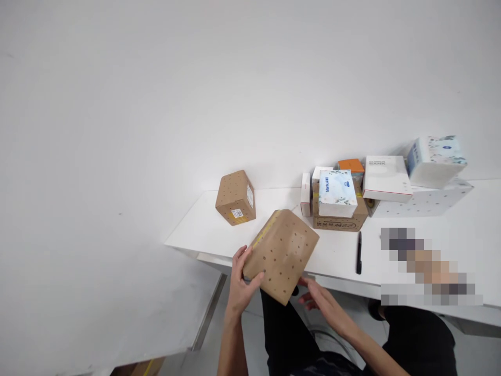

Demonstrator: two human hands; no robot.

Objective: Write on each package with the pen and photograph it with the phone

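My left hand (241, 287) grips the left end of a brown cardboard box (284, 256) covered in small dark dots, with yellow tape along one edge. The box is tilted over the front edge of the table. My thumb lies on its near face, and the other fingers go round its left side. Just off the box's lower right side is my right hand (316, 298), fingers apart and holding nothing; whether a fingertip touches the cardboard I cannot tell. A smaller dotted cardboard box (236, 198) with white labels stands on the table behind, to the left.
Against the wall at right are a tissue pack (337, 193) on a brown carton (340, 222), a power bank box (387, 177), another tissue pack (436, 162) and a white dotted box (422, 201). A black pen (359, 253) lies on the white table (188, 230). One patch is pixelated.
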